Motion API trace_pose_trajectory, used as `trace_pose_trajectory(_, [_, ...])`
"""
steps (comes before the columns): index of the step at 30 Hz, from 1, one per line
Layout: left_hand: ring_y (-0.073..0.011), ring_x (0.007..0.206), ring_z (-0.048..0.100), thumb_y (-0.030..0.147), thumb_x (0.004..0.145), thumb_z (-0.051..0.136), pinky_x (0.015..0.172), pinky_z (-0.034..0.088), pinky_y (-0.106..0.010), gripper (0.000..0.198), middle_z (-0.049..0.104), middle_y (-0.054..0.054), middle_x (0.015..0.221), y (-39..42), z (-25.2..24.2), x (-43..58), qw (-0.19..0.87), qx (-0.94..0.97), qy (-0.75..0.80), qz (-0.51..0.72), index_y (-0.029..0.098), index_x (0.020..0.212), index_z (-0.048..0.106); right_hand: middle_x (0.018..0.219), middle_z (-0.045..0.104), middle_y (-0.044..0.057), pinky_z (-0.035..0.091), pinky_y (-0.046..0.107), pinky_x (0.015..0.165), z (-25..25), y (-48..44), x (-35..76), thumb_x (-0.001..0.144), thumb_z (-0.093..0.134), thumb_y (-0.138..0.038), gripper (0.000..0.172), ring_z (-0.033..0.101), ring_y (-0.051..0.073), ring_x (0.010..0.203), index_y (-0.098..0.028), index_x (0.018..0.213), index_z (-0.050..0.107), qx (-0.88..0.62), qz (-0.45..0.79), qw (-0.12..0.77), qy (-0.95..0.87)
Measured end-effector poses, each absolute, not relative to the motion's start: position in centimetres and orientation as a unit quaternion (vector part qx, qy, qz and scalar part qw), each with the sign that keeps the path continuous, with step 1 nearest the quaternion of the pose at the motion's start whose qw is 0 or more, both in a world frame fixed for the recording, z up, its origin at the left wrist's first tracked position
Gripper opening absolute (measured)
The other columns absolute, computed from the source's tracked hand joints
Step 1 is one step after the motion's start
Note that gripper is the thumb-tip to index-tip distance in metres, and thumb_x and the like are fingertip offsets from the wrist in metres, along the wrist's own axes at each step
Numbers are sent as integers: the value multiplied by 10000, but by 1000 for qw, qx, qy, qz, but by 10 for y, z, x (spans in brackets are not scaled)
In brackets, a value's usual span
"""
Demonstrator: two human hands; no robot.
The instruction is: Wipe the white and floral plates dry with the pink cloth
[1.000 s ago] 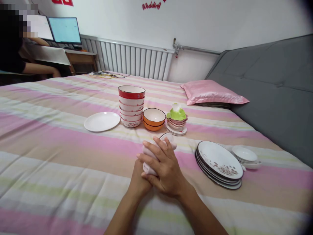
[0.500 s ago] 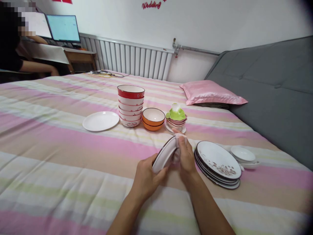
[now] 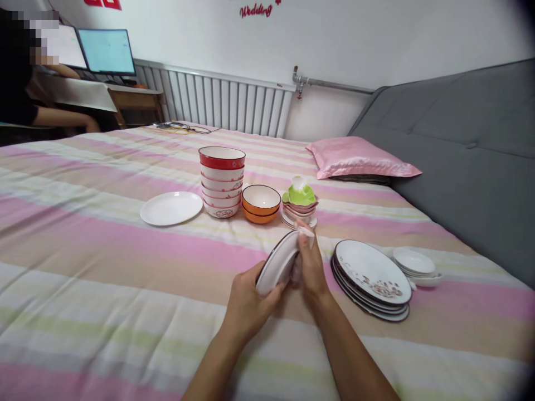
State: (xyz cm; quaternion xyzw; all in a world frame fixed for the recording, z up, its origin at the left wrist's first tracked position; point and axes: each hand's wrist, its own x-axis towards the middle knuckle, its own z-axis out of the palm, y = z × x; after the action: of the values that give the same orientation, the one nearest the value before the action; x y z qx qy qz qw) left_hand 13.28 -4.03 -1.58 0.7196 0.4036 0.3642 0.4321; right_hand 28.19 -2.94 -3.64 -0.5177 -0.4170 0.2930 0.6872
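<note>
A white plate with a dark rim [image 3: 279, 263] is held up on edge, tilted, above the bed. My left hand [image 3: 249, 298] is closed on its near left edge, thumb on one face and fingers behind. My right hand [image 3: 310, 266] presses a pale cloth [image 3: 307, 234] against the plate's far right edge; part of the cloth hangs below, between hand and plate. To the right of my right hand lies a stack of dark-rimmed plates [image 3: 371, 273] with a brown floral pattern.
On the striped bedsheet [image 3: 125, 289] stand a white oval plate [image 3: 171, 209], stacked red-and-white bowls [image 3: 222, 181], two orange bowls [image 3: 261, 203], leaf-shaped dishes [image 3: 301, 197] and small white dishes [image 3: 413, 262]. Behind are a pink pillow [image 3: 359, 156] and grey headboard [image 3: 455, 128]. A person [image 3: 16, 83] sits at monitors.
My right hand and the cloth have shifted slightly left and down along the plate's edge. The plate has turned a little in my left hand's grip. The view has shifted slightly.
</note>
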Motion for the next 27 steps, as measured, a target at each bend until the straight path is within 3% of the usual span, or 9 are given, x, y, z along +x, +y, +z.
trace_pose_trajectory(3, [-166,688,605,247,749,576,634,469,-233,254,683,-26,804,-41,-17,132,433,727,394,359,150,972,647,1343,471,85,325,460,1051,-29,-38,280,897,429,-444,472,423,241,1258,-236,1320,415,-537,106,610,-572])
trace_pose_trajectory(6, [-155,656,581,227,736,562,611,457,-224,200,658,-15,754,-39,-19,131,424,728,395,367,143,905,629,1444,355,87,235,521,1091,-21,-45,272,892,424,-427,506,305,275,1339,-254,1363,362,-510,-21,523,-683])
trace_pose_trajectory(9, [-157,641,567,203,697,552,587,447,-225,131,635,-10,701,-35,-22,128,421,722,394,382,145,803,602,1442,364,96,193,548,1103,-15,-50,260,871,438,-463,524,285,298,1349,-245,1345,390,-471,-92,441,-758])
trace_pose_trajectory(13, [-183,677,586,249,721,535,580,458,-245,119,641,-33,686,-33,-26,126,441,700,404,391,160,749,608,1383,473,57,115,517,1139,-10,-57,244,869,471,-459,423,288,271,1355,-259,1238,518,-443,-133,358,-811])
trace_pose_trajectory(21, [-140,594,532,204,708,527,533,402,-222,71,606,-12,635,-36,-25,129,416,726,390,383,156,670,563,1336,503,56,179,513,1119,-11,-55,250,853,501,-381,352,342,283,1315,-261,1177,567,-457,-137,425,-769])
trace_pose_trajectory(24, [-116,585,498,185,718,536,561,396,-210,57,596,10,661,-38,-21,131,394,747,385,372,157,742,579,1344,478,57,223,519,1097,-11,-52,260,875,454,-334,333,363,276,1300,-264,1185,553,-482,-90,492,-720])
trace_pose_trajectory(27, [-125,612,519,200,736,553,590,418,-211,167,624,7,722,-38,-18,132,404,754,381,351,159,882,624,1319,497,51,281,484,1072,-14,-46,271,907,403,-329,319,407,243,1266,-267,1180,557,-503,-8,565,-654])
